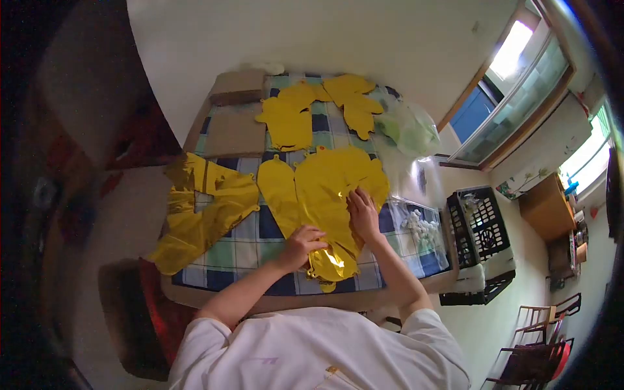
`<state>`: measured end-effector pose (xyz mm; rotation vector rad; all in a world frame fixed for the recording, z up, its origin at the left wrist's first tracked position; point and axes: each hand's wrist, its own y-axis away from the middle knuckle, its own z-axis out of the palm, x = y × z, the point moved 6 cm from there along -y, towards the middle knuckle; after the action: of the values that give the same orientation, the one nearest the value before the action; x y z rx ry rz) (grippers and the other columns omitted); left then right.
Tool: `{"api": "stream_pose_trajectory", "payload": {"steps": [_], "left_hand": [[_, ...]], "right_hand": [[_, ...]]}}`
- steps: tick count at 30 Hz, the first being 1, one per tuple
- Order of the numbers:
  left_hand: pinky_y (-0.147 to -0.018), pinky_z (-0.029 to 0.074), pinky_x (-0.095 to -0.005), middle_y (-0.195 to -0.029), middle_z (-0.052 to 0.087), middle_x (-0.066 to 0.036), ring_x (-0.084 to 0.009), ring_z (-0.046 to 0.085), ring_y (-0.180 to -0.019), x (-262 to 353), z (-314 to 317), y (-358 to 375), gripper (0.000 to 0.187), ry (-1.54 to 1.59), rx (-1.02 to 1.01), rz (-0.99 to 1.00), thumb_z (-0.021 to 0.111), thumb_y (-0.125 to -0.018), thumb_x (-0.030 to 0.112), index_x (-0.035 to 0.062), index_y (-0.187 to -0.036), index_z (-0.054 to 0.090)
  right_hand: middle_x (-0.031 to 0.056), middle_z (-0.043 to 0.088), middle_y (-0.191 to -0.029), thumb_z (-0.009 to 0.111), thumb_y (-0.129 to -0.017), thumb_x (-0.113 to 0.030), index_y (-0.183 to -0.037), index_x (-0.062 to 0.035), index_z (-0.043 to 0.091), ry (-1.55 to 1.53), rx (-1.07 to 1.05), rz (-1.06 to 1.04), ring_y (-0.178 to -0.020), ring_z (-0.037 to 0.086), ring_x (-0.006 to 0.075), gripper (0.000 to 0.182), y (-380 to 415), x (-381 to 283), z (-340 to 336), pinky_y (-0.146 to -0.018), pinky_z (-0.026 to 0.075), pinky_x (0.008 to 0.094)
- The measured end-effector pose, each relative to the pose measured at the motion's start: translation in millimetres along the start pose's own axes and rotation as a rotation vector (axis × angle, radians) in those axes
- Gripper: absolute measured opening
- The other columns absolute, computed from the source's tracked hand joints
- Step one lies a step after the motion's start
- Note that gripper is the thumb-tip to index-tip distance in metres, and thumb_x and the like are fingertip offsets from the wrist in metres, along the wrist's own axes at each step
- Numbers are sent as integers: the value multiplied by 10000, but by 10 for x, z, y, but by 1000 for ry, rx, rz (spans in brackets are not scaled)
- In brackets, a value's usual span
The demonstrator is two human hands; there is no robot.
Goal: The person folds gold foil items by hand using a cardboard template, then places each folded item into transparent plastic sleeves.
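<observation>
Your left hand [304,244] curls its grip closed on the near edge of a flat, shiny gold foil balloon [335,188], pinching the crinkled, light-catching film. Your right hand [364,214] lies open, fingers spread flat on the same balloon. It rests in the middle of the counter [260,227], on a blue, green and white checked cloth. More limp gold foil shapes [201,211] lie to the left and at the far end, with a clear plastic bag [422,231] of white lumps to the right.
</observation>
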<state>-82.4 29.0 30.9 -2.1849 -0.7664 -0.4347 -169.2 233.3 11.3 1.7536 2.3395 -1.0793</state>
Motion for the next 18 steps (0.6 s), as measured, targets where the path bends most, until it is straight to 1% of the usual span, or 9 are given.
{"api": "stream_pose_trajectory", "payload": {"steps": [3, 6, 9, 12, 15, 18], "left_hand": [[-918, 432, -402, -1064, 619, -109, -297, 533, -1070, -26, 24, -53, 202, 55, -47, -46, 636, -732, 125, 61, -915, 693], [-914, 433, -404, -1068, 608, -114, -306, 524, -1077, 22, 19, -159, 194, -73, -31, -6, 600, -767, 102, 76, -940, 686], [-1004, 373, -428, -1194, 567, -129, -299, 477, -1168, -100, 88, -105, 265, -312, -103, -60, 534, -803, 81, 104, -1025, 678], [-1048, 341, -424, -1281, 514, -134, -326, 420, -1246, -211, 134, -40, 286, -421, -147, -73, 516, -821, 74, 120, -1056, 671], [-1067, 325, -420, -1317, 490, -134, -328, 373, -1296, -286, 140, -18, 317, -337, -216, -74, 517, -819, 73, 129, -1101, 652], [-1062, 337, -412, -1328, 482, -126, -326, 371, -1300, -368, 159, -50, 328, -250, -271, -65, 518, -819, 69, 130, -1116, 642]], "right_hand": [[187, 526, -1236, 544, -856, -97, -1137, -47, 582, -35, 20, 12, -1125, 500, 371, 288, -28, -84, -67, -962, 396, 430], [187, 483, -1289, 536, -849, -120, -1183, -34, 549, -78, -37, 47, -1157, 460, 405, 345, -19, -17, -1, -1022, 331, 475], [195, 478, -1290, 533, -847, -104, -1179, -33, 548, -95, -63, 101, -1170, 451, 400, 340, -14, -19, -6, -1029, 325, 476], [193, 521, -1241, 524, -869, -89, -1137, -42, 583, -5, -3, 54, -1129, 489, 380, 278, -16, -60, -28, -953, 402, 437], [193, 511, -1256, 519, -872, -92, -1142, -39, 581, -29, -20, 72, -1143, 479, 383, 282, -21, -74, -55, -969, 391, 434], [195, 510, -1258, 522, -867, -92, -1138, -37, 582, -26, -15, 69, -1144, 479, 385, 283, -19, -52, -35, -980, 383, 430]]}}
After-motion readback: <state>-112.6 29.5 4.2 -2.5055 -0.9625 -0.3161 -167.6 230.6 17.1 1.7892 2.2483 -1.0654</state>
